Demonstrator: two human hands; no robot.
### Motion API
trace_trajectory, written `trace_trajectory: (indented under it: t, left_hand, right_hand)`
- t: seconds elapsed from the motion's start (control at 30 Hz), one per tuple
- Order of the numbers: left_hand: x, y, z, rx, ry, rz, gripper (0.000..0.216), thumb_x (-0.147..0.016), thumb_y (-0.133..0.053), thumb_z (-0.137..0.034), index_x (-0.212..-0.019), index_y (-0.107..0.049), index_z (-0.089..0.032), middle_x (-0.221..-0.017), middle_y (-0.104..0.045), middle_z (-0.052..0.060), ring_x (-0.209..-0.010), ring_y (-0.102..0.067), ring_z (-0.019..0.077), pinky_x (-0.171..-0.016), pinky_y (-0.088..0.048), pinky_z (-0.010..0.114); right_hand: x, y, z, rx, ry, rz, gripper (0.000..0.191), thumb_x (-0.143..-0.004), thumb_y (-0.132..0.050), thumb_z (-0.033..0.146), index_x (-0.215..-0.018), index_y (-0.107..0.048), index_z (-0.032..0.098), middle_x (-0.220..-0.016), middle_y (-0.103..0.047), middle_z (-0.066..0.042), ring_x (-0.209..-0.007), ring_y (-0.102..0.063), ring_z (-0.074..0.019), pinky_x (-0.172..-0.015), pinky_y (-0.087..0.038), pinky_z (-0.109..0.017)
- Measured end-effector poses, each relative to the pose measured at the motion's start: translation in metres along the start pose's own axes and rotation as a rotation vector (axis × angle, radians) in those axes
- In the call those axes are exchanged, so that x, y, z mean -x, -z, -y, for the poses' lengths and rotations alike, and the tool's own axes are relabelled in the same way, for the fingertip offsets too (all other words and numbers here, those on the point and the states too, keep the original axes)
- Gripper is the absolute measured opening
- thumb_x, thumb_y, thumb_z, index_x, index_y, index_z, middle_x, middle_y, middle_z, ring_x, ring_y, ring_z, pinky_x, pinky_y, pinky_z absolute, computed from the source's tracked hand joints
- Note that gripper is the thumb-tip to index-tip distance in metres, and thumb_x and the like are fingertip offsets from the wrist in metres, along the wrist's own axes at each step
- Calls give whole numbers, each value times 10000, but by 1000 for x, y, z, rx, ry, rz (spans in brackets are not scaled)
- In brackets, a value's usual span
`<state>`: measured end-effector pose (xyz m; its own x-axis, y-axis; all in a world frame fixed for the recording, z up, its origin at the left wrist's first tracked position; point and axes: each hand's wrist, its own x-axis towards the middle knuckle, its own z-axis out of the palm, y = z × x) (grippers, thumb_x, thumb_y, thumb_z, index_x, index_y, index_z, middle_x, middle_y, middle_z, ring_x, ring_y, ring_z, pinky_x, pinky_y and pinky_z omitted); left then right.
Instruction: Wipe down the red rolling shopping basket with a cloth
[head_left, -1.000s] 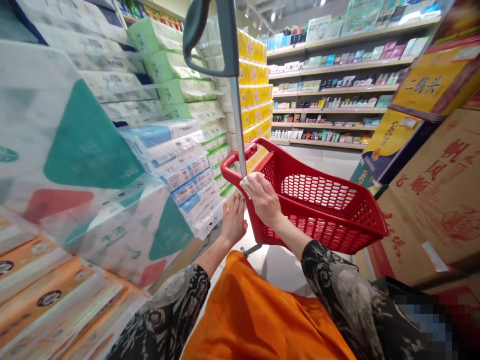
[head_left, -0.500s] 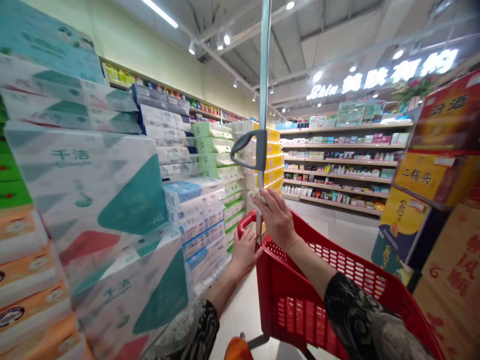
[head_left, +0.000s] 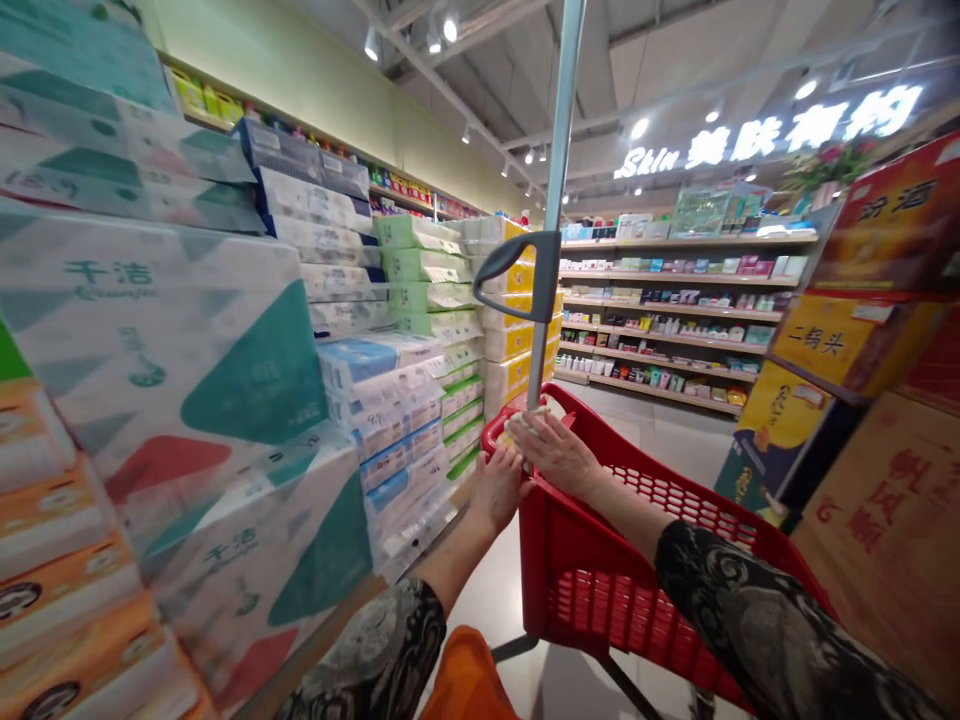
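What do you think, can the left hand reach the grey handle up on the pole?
Probably yes: the left hand is at the red cart, the grey handle is higher up, and nothing shows in between. The right hand, on a white cloth, is below the handle.

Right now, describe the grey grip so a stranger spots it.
Find the red cart, right of the stacked packs. A bare metal pole rises above its rim, near the right hand. Partway up is the grey grip: an open loop jutting left, unlike the straight, shiny pole.
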<state>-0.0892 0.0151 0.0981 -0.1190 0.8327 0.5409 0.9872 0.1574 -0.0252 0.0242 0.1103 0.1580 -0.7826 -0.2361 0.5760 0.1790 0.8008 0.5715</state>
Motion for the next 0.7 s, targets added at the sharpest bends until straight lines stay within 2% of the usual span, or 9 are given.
trace_trajectory:
  t: [0.13, 0.2, 0.27, 0.4, 0.5, 0.63, 0.7]
  left_hand:
    - [3, 9, -8, 10, -55, 21, 355, -846, -473, -473, -1020, -583, -184, -1115, -610, 96, -1127, -484, 246, -902, -365, 434]
    - [1, 12, -8, 15, -73, 35, 352, -830, -494, -487, -980, -599, -186, -1074, -625, 96, -1103, -494, 247, -893, -363, 430]
    - [-2, 13, -2, 22, -103, 39, 352, -802, -538, -490, -976, -607, -193, -1072, -631, 90, -1092, -501, 248, -917, -346, 441]
    - [-16, 12, 26, 26, -231, 66, 377, -768, -609, -422, -1092, -581, -231, -1154, -609, 65, -1117, -497, 227, -1027, -245, 473]
    - [-27, 9, 40, -5, -212, 77, 314, -782, -597, -363, -1072, -597, -242, -1140, -615, 63, -1123, -494, 220, -1022, -260, 462]
    - [-28, 4, 35, -18, -158, 68, 286, -796, -577, -367, -1055, -599, -248, -1129, -619, 62, -1139, -483, 225, -992, -296, 456]
    - [-24, 4, 29, -20, -135, 64, 295, -798, -576, -369, -1068, -591, -250, -1152, -610, 64, -1156, -473, 229, -1001, -286, 464]
  right_hand:
    - [-9, 20, -21, -8, -60, 24, 429, -875, -419, 116, -1289, -479, 209, -1384, -443, -43, -1319, -308, -239, -1086, -267, -474]
    - [-3, 24, -21, -31, -90, 10, 447, -875, -421, 112, -1309, -457, 210, -1400, -422, -37, -1347, -258, -232, -1101, -251, -465]
    - [19, 19, -6, -52, -114, -21, 445, -879, -420, 115, -1313, -455, 204, -1385, -443, -33, -1354, -243, -230, -1101, -268, -448]
    - [75, -3, 47, -66, -223, -72, 379, -893, -389, 114, -1228, -552, 185, -1287, -546, -26, -1335, -287, -233, -1059, -359, -386]
    - [90, -19, 70, -58, -291, -56, 380, -892, -383, 109, -1221, -560, 181, -1309, -526, -37, -1319, -317, -255, -1055, -360, -414]
    - [94, -42, 84, -144, -149, 51, 435, -870, -376, 67, -1284, -489, 140, -1327, -504, -81, -1283, -378, -230, -1060, -360, -432]
    - [108, -57, 102, -203, -112, 120, 435, -849, -375, 38, -1261, -502, 95, -1293, -528, -110, -1248, -422, -224, -1044, -389, -413]
